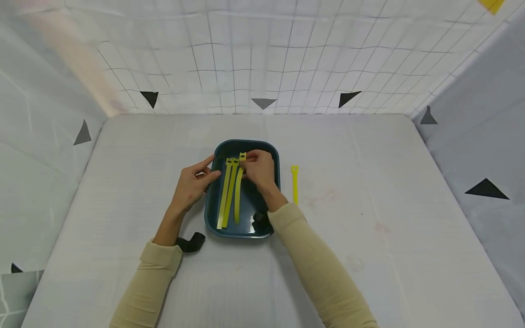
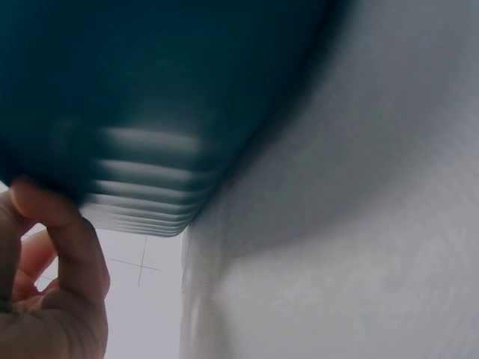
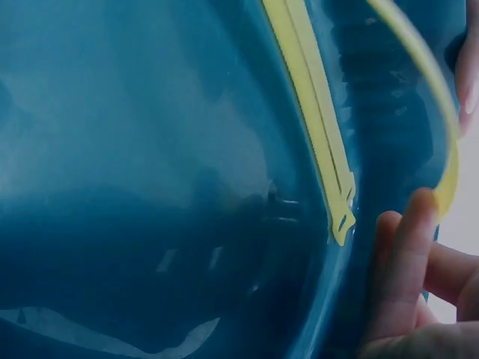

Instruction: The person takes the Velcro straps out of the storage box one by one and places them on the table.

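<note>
A dark teal tray (image 1: 246, 234) lies on the table, with my left hand (image 1: 192, 184) at its left rim, thumb over the edge. In the left wrist view, curled fingers (image 2: 71, 239) of that hand meet the tray's outer wall. My right hand (image 1: 260, 168) is over the tray and pinches a yellow strap-type cable tie (image 1: 238, 196) near its slotted head. The held tie bows into a curve in the right wrist view. Two more yellow cable ties (image 3: 318, 120) lie side by side on the tray floor, heads toward the far end.
A black elbow-shaped pipe piece (image 1: 192, 242) lies by my left wrist. Another black piece (image 1: 260, 219) sits in the tray's near right corner, partly hidden by my right sleeve. One yellow cable tie (image 1: 295, 182) lies on the white table right of the tray.
</note>
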Demonstrator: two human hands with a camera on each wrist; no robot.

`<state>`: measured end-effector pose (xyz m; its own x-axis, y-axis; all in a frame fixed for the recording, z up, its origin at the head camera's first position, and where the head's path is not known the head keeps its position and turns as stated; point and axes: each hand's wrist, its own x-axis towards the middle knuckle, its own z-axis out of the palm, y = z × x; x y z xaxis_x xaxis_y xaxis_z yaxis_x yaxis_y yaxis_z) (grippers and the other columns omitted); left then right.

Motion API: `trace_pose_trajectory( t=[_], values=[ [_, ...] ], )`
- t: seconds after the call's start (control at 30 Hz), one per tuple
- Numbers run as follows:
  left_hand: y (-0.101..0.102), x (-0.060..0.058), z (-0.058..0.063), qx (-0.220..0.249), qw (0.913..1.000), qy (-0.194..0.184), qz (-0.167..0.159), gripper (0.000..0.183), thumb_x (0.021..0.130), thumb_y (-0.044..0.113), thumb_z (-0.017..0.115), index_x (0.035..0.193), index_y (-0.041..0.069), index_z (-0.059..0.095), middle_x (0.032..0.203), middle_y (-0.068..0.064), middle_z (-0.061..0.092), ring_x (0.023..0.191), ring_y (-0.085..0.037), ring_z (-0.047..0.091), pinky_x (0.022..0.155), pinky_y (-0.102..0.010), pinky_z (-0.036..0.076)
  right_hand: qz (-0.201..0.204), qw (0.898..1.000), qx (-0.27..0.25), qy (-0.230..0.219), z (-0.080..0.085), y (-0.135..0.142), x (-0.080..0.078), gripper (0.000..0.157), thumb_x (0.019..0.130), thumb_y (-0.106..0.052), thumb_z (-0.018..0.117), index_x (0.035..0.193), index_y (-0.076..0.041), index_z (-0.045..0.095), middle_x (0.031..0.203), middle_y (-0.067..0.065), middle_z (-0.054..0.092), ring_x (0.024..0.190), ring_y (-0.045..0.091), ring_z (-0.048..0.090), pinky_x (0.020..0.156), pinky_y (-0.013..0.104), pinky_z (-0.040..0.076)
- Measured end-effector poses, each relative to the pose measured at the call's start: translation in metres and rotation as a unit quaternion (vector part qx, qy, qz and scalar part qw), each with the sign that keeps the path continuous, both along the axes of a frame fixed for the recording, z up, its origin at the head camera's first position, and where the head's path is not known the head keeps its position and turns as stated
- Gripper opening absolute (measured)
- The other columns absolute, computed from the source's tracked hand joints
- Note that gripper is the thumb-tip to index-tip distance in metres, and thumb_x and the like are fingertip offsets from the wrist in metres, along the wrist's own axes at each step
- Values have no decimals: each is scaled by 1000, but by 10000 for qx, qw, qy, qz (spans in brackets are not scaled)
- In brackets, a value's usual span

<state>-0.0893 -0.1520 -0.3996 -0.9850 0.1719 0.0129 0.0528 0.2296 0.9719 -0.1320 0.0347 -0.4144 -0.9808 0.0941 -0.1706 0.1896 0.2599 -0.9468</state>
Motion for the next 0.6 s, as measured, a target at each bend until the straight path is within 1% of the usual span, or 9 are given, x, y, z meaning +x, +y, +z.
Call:
trace_pose_trajectory(
  t=[0.1,0.27,0.37,0.47,0.6],
  values=[
    [1,1,1,-41,10000,17,-14,54,95,7,66,143,-5,46,88,-18,57,54,-10,46,47,-21,41,53,9996,-292,-40,1,1,2,27,91,-3,70,116,6,64,99,15,65,80,25,69,59,27,57],
    [0,1,3,-67,10000,10,-34,53,96,7,65,143,-6,45,87,-18,57,54,-11,46,49,-22,42,27,9989,-464,-35,4,2,4,26,92,-5,70,115,4,64,99,14,64,81,24,69,60,28,57],
    [-1,0,1,-71,10000,-1,-55,53,96,6,65,143,-7,45,87,-19,56,53,-11,46,49,-23,42,72,9980,-625,-23,5,3,4,25,92,-5,70,114,4,64,99,14,64,82,24,69,61,29,57],
    [-4,-5,-11,18,10000,-11,-72,54,96,7,66,144,-4,45,87,-19,56,52,-11,45,48,-25,43,121,9973,-724,38,7,3,5,25,93,-5,69,115,4,63,99,14,65,82,24,69,61,30,58],
    [-7,-12,-28,109,9999,-30,-56,55,95,13,68,146,3,47,89,-17,57,52,-12,46,48,-28,43,121,9970,-763,103,11,4,7,24,93,-6,69,115,3,64,98,14,65,81,24,68,61,31,58]
  ],
)
